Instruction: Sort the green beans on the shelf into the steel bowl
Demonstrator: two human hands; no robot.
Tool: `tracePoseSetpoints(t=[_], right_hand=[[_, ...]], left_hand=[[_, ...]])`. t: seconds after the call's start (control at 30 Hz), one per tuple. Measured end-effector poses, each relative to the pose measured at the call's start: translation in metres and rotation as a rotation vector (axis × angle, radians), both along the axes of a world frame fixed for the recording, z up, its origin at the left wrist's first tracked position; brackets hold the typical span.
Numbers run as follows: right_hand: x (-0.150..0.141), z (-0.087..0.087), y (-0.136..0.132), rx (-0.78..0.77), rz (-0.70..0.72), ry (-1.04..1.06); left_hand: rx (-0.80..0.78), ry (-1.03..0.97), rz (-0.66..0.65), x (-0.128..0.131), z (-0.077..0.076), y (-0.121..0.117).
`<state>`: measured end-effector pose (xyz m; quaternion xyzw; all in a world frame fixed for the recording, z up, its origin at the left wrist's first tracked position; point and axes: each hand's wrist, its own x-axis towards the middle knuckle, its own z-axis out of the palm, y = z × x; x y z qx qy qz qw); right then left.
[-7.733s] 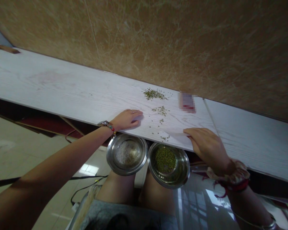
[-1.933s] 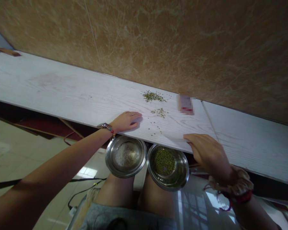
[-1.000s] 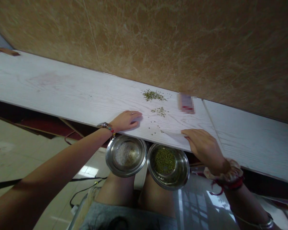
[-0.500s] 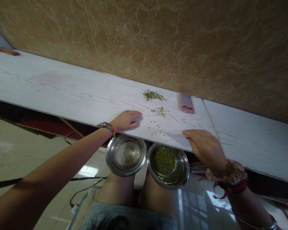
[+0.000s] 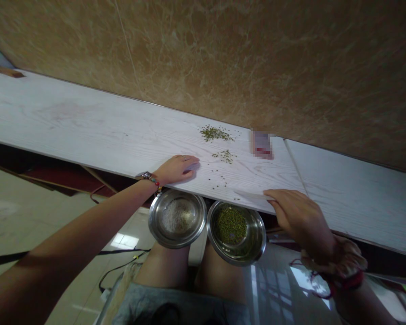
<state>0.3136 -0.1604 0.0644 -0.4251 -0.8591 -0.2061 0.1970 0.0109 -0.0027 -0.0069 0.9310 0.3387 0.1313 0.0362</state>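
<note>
My left hand (image 5: 178,169) lies open on the white wood-grain board (image 5: 128,144), near its front edge, holding nothing. My right hand (image 5: 296,210) pinches a thin, pale, flat strip (image 5: 255,196); its exact kind is unclear. The strip's tip is close to a couple of mung beans (image 5: 237,199) at the board's front edge. Farther back on the board are a denser heap of mung beans (image 5: 214,133) and a smaller scatter of beans (image 5: 225,156). Below that edge, a steel bowl with mung beans (image 5: 262,243) sits right of a steel bowl with white grains (image 5: 153,232).
A brown marbled wall (image 5: 203,58) rises behind the board. A blurred-out small packet (image 5: 262,145) lies near the wall. At the far left is a brown wooden piece (image 5: 8,71). My legs (image 5: 171,266) are under the bowls, and a black cable (image 5: 104,275) lies at lower left.
Over the last seconds, the beans by the front edge have thinned out. In the last half second my right hand moved right and towards me with the strip. My left hand stays put.
</note>
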Motion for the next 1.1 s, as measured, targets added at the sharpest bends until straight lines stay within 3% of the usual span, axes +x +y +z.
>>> tracePoseSetpoints(t=[0.4, 0.67, 0.83, 1.1], right_hand=[[-0.013, 0.013, -0.012, -0.080, 0.078, 0.028], [-0.022, 0.004, 0.008, 0.025, 0.082, -0.026], [-0.010, -0.003, 0.017, 0.064, -0.008, -0.051], [-0.018, -0.003, 0.017, 0.077, 0.016, -0.011]], left_hand=[[0.010, 0.007, -0.005, 0.001, 0.002, -0.001], [0.038, 0.029, -0.014, 0.000, 0.003, -0.003], [0.066, 0.012, -0.031, -0.001, 0.000, -0.001], [0.038, 0.016, -0.029, -0.001, 0.002, -0.002]])
